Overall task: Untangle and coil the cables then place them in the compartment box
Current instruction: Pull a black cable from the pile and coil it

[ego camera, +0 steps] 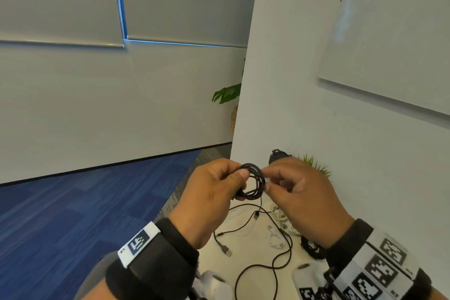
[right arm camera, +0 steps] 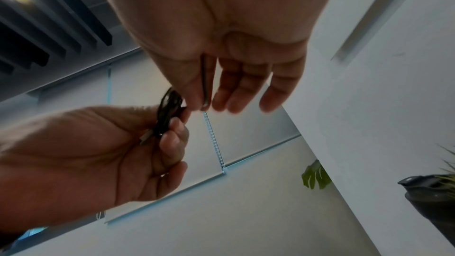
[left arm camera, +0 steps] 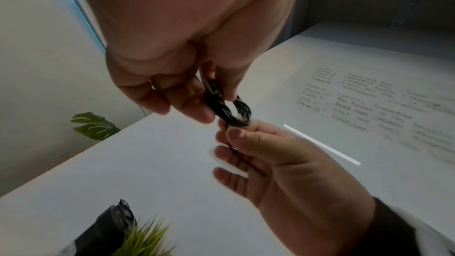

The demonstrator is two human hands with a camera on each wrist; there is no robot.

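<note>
A small coil of black cable point(ego camera: 253, 181) is held up in the air above the white table point(ego camera: 250, 241). My left hand point(ego camera: 243, 184) grips the coil's left side between thumb and curled fingers. My right hand point(ego camera: 266, 181) pinches the cable strand at the coil's right edge, with its other fingers loosely spread. In the left wrist view the coil point(left arm camera: 231, 110) sits between both hands. The right wrist view shows the strand point(right arm camera: 205, 85) running along my right palm. The loose black tail point(ego camera: 280, 258) hangs down and loops over the table. The compartment box is not clearly in view.
White cables point(ego camera: 277, 238) lie tangled on the table beside a second black coil point(ego camera: 311, 248). A USB plug point(ego camera: 227, 252) rests near the table's left edge. A black device point(ego camera: 277, 156) and a small green plant point(ego camera: 316, 165) stand against the wall. A white object point(ego camera: 214, 282) sits at the bottom.
</note>
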